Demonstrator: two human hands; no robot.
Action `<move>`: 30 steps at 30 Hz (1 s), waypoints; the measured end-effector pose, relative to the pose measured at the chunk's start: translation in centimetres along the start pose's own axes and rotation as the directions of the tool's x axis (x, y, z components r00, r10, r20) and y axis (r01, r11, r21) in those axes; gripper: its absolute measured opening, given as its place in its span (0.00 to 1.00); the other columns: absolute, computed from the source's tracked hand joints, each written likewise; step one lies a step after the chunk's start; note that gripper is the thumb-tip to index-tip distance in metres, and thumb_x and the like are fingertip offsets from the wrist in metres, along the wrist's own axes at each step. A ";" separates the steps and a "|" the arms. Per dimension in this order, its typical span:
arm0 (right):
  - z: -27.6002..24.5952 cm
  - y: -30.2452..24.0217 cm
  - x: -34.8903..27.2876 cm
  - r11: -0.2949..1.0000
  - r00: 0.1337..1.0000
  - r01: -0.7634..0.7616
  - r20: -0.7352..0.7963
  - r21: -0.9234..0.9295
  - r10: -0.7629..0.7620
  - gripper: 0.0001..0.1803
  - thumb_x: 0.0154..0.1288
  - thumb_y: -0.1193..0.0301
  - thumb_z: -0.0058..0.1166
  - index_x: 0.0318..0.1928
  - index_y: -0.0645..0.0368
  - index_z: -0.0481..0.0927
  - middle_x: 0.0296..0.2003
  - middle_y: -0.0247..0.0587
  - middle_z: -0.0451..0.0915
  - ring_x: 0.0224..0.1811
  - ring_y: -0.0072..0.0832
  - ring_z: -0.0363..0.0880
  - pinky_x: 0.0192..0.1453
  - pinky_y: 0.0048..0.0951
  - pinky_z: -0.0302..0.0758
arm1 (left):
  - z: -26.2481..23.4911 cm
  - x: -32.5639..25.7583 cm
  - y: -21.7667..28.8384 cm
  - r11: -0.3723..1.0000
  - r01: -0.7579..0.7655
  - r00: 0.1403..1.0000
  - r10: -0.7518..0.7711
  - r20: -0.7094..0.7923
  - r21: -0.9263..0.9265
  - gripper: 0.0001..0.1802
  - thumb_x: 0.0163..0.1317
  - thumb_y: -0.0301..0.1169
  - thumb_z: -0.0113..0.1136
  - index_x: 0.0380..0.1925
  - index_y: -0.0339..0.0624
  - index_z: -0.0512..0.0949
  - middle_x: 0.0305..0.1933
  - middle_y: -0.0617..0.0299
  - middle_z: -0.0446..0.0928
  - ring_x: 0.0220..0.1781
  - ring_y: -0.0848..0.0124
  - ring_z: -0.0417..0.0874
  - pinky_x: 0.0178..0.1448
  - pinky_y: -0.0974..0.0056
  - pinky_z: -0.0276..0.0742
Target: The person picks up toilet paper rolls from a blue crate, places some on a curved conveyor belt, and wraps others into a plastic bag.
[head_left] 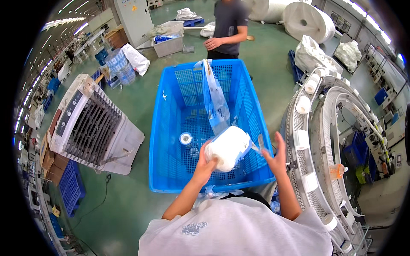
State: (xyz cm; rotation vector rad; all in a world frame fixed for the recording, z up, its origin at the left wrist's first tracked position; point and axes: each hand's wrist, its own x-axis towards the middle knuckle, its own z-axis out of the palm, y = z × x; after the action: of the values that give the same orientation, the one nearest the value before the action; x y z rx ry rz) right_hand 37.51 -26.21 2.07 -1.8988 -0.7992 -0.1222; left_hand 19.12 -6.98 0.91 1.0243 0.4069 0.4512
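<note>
Above a big blue plastic crate [171, 183], my left hand [205, 165] is closed on the left side of a white paper roll pack [229, 146] with blue-edged film around its right end. A loose end of clear film [257, 146] sticks out to the right of it. My right hand [276, 158] is beside that film, thumb and fingers spread; I cannot tell whether it touches the film. A long printed plastic bag [215, 96] drapes from the crate's far rim down inside. On the crate floor lies a small white roll [186, 138].
To the right a curved conveyor [294, 145] carries several white rolls and an orange-capped bottle [337, 171]. A grey air cooler [94, 126] stands left. Another person [230, 30] stands beyond the crate. Large white reels [308, 22] and a grey bin [167, 45] are farther back.
</note>
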 end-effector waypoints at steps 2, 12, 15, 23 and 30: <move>-1.4 -4.1 0.4 0.992 0.990 0.118 -0.074 -0.054 -0.121 0.34 0.46 0.76 0.59 0.57 0.62 0.63 0.56 0.51 0.64 0.59 0.43 0.62 0.63 0.38 0.58 | 0.8 -0.3 0.7 0.995 -0.083 0.996 0.083 0.012 0.056 0.35 0.55 0.20 0.47 0.63 0.47 0.50 0.58 0.57 0.60 0.60 0.68 0.63 0.61 0.64 0.62; 1.2 -10.2 -1.0 0.940 0.945 0.276 0.233 -0.201 -0.228 0.42 0.42 0.59 0.67 0.58 0.58 0.63 0.58 0.52 0.62 0.60 0.48 0.61 0.61 0.44 0.59 | 2.4 -0.1 -0.8 0.999 -0.012 0.998 0.015 0.055 -0.050 0.34 0.56 0.20 0.48 0.63 0.44 0.49 0.61 0.56 0.59 0.63 0.66 0.61 0.62 0.62 0.62; 1.4 -9.6 -1.9 0.954 0.965 0.209 0.204 -0.213 -0.166 0.40 0.43 0.59 0.66 0.57 0.59 0.64 0.57 0.53 0.64 0.59 0.48 0.62 0.60 0.43 0.61 | 1.9 0.3 -1.0 0.971 0.067 0.998 -0.068 0.002 -0.228 0.33 0.58 0.21 0.49 0.63 0.45 0.50 0.60 0.57 0.61 0.62 0.65 0.63 0.60 0.62 0.66; 0.6 -7.5 -1.5 0.986 0.986 0.161 0.059 -0.039 -0.159 0.17 0.50 0.71 0.61 0.41 0.60 0.74 0.46 0.47 0.74 0.50 0.43 0.70 0.53 0.38 0.65 | -0.5 0.8 -0.8 0.996 -0.068 0.998 0.068 -0.011 -0.061 0.30 0.59 0.25 0.54 0.61 0.38 0.56 0.58 0.58 0.65 0.59 0.68 0.67 0.61 0.64 0.65; 0.1 -7.0 0.8 0.943 0.957 -0.167 0.276 0.288 0.086 0.20 0.61 0.71 0.49 0.53 0.62 0.67 0.47 0.44 0.73 0.50 0.32 0.70 0.56 0.31 0.63 | 0.7 0.3 0.2 0.958 -0.184 0.983 0.183 0.025 0.220 0.26 0.54 0.25 0.61 0.54 0.35 0.67 0.51 0.58 0.71 0.52 0.72 0.72 0.56 0.68 0.67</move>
State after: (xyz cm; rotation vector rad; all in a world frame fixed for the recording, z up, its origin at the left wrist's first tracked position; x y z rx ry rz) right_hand 34.04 -24.03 7.77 -1.6789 -0.8136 0.3239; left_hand 19.71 -7.26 1.36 1.2867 0.3644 0.5793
